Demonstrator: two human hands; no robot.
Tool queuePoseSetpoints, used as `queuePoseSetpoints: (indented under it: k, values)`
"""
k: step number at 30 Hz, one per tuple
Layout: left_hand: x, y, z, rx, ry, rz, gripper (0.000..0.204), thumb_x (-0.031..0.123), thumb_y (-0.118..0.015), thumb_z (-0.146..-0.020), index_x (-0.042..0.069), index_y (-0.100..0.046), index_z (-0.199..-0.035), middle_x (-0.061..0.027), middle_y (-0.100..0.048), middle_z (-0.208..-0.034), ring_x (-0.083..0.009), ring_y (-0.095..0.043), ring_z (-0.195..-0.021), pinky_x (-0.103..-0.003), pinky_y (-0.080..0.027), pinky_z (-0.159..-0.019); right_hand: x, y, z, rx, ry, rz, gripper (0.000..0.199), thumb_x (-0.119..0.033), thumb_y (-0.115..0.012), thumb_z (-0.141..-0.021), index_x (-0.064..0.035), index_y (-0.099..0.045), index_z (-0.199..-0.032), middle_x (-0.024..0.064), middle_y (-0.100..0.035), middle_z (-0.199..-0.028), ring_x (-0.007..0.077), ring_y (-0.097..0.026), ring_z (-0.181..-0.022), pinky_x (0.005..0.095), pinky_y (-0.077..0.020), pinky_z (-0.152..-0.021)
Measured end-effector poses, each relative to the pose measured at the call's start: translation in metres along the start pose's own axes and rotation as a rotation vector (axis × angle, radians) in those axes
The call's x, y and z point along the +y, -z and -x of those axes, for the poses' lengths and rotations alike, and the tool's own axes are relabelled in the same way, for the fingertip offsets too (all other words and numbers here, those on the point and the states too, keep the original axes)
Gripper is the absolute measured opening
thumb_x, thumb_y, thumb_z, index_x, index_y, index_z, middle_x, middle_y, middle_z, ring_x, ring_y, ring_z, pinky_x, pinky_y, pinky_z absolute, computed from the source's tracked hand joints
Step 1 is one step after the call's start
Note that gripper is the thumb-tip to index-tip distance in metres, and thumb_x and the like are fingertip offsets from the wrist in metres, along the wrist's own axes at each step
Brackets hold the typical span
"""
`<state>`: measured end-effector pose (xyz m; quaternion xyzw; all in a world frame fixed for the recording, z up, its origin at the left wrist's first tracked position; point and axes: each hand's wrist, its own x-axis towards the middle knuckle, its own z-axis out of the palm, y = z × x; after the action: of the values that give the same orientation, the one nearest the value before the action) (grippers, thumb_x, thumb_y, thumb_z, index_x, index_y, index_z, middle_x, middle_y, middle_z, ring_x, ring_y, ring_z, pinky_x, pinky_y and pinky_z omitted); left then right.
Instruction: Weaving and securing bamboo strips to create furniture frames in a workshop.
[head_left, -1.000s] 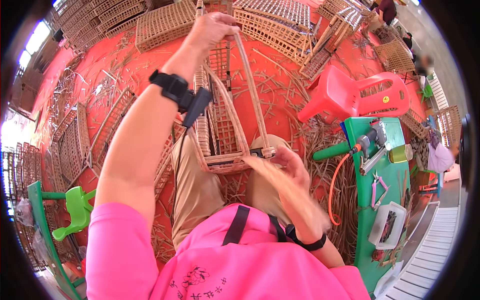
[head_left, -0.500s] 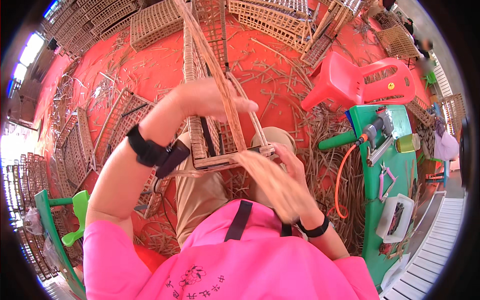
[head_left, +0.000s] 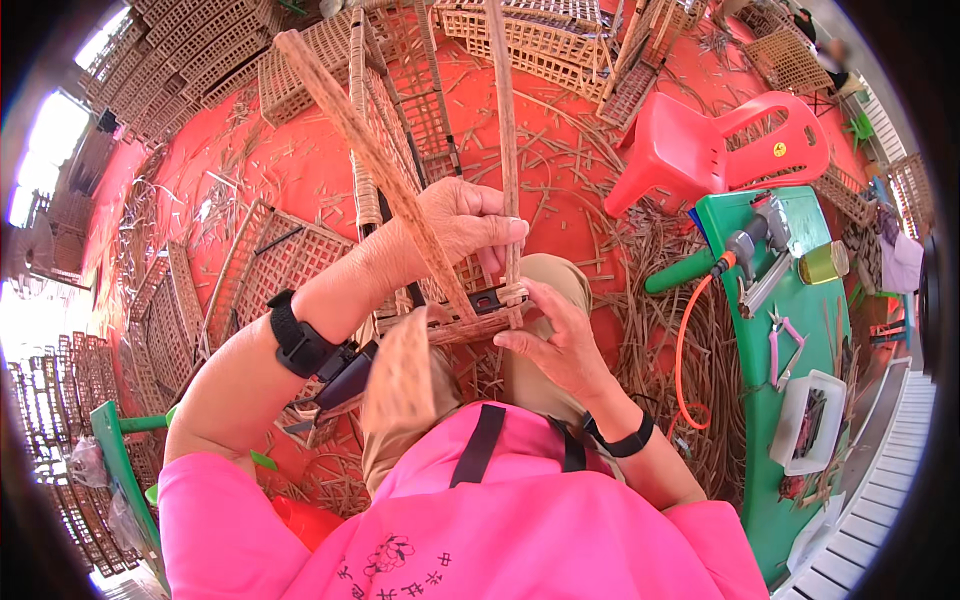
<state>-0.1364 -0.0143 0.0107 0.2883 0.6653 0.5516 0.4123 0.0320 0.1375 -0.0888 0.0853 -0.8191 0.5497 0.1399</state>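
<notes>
A wicker frame (head_left: 366,165) wrapped in brown cane stands before my knees, its near end at my lap. My left hand (head_left: 450,225) is closed, thumb and fingers pinching a narrow upright strip (head_left: 504,120) that rises from the near right corner. At that corner my right hand (head_left: 560,335) grips the frame's wrapped edge between thumb and forefinger. A flat brown cane strip (head_left: 375,160) slants across my left wrist down to the near bar; a broad, blurred end of cane (head_left: 400,375) hangs over my lap. My left fingertips are partly hidden behind the strip.
On my right, a green table (head_left: 740,215) carries a power tool (head_left: 745,250), pink-handled cutters (head_left: 785,345), a jar (head_left: 822,263) and a white tray (head_left: 810,425). A red plastic chair (head_left: 690,145) stands beyond. Cane scraps litter the red floor (head_left: 560,150); woven panels (head_left: 280,250) lie left.
My left hand has closed on the narrow upright strip. The broad cane end has swung from above my right wrist to the left, over my lap. My right hand still holds the corner.
</notes>
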Motion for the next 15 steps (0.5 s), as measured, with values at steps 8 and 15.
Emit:
queuePoseSetpoints:
  k: [8, 15]
  values:
    - [0.0, -0.003, -0.007, 0.092, -0.026, -0.186, 0.03, 0.03, -0.068, -0.096, 0.002, -0.071, -0.085, -0.0013, -0.067, -0.072, -0.0078, -0.064, -0.065, -0.023, -0.053, -0.06, -0.004, -0.007, -0.003, 0.074, 0.025, 0.125, 0.054, -0.019, -0.083, -0.081, -0.0011, -0.06, -0.125, 0.0114, -0.068, -0.104, 0.0257, -0.066, -0.092, 0.0353, -0.0515, -0.08]
    - [-0.002, 0.006, -0.016, 0.104, -0.011, -0.176, 0.029, 0.028, -0.069, -0.096, 0.002, -0.071, -0.085, -0.0001, -0.066, -0.073, -0.0072, -0.063, -0.065, -0.023, -0.053, -0.06, 0.008, -0.008, -0.018, 0.081, 0.111, 0.216, 0.038, -0.02, -0.075, -0.088, -0.0008, -0.062, -0.118, 0.014, -0.068, -0.1, 0.0332, -0.066, -0.089, 0.038, -0.0519, -0.078]
